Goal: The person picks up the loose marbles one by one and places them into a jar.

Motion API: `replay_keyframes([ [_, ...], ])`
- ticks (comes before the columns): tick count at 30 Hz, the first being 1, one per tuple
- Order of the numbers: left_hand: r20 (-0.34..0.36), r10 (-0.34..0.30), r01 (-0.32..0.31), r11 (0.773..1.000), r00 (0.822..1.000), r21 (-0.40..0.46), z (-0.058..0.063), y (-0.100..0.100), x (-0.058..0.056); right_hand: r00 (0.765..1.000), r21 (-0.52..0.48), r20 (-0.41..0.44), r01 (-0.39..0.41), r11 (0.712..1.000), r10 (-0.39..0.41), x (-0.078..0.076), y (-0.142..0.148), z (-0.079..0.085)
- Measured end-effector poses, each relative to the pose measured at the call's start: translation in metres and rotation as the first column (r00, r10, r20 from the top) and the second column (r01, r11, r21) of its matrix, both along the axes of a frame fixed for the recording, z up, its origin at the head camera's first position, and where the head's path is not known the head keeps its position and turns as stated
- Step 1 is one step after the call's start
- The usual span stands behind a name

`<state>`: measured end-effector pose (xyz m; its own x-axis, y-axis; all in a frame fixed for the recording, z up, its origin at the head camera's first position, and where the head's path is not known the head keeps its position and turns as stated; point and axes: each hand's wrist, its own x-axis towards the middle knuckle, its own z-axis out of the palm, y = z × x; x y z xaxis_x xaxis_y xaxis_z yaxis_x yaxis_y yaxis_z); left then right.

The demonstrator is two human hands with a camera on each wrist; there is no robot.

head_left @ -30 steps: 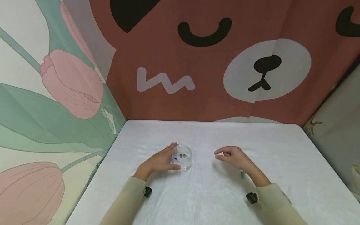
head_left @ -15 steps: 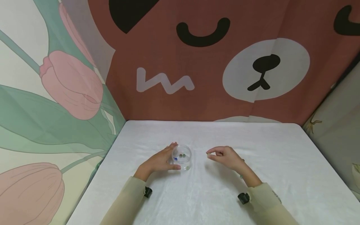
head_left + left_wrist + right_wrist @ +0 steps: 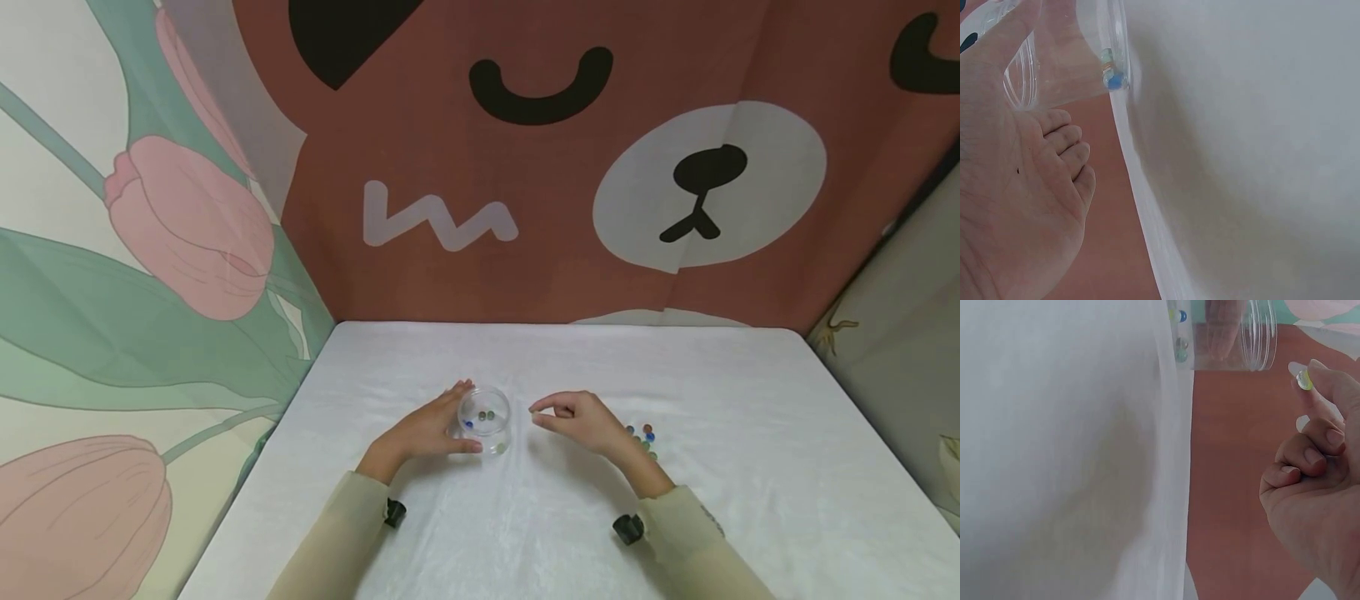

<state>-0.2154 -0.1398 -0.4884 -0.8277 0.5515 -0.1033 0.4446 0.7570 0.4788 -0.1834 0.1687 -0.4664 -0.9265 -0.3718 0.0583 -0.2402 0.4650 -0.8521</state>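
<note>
A clear plastic jar (image 3: 497,432) without a lid stands upright on the white-covered table, several marbles (image 3: 1110,74) at its bottom, one of them blue. My left hand (image 3: 426,428) holds the jar from its left side, thumb in front and fingers behind. To the right of the jar, my right hand (image 3: 583,420) pinches a clear marble with yellow-green in it (image 3: 1304,380) between thumb and index finger. The other fingers of that hand are curled in toward the palm. In the right wrist view the marble is just beyond the jar's threaded mouth (image 3: 1263,334), apart from it.
Several loose marbles (image 3: 647,436), green, blue and brown, lie on the table (image 3: 750,450) behind the right wrist, partly covered by it. A brown cloth with a bear print (image 3: 450,275) hangs at the table's far edge, and a tulip-print cloth (image 3: 195,225) at the left.
My right hand has moved left toward the jar with the pinched marble, uncovering more of the loose marbles behind its wrist. The left hand and jar have stayed in place.
</note>
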Motion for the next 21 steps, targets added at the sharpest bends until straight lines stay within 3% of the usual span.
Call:
replay_keyframes([
  [10,0.002,0.005,-0.005,1.0,1.0,-0.002,0.0,0.001,0.0,1.0,-0.004,-0.009,-0.006,1.0,0.006,-0.003,-0.013,-0.003],
  [21,0.005,0.007,-0.007,1.0,1.0,0.003,-0.004,0.0,0.0,0.999,-0.075,-0.028,0.014,0.997,-0.016,-0.005,-0.036,-0.004],
])
